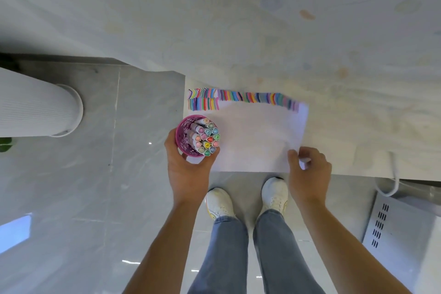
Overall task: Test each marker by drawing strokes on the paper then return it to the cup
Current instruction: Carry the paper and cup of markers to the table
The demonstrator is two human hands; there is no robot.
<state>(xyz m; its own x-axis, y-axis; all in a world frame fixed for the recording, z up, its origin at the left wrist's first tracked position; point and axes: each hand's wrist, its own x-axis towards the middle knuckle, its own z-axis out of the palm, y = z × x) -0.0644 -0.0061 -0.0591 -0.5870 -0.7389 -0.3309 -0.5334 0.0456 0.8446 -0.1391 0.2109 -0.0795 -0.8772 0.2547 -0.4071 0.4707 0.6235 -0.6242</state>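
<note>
- left hand [188, 172] has its fingers curled round the pink cup [183, 133], at the paper's [257, 136] near-left corner by the table [286, 31] edge; can't tell if it's set down or lifted
- markers [207, 138] all sit capped in the cup, none out
- right hand [310, 169] pinches the paper's near edge, thumb on top
- strokes [238, 99] already line the far edge
- my take: park the cup further in from the corner, flatten the sheet, then pull one marker and draw in the blank part

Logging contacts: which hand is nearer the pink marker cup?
Left. The left hand grips the pink cup; the right hand is off to its right, pinching the paper at its near corner.
</note>
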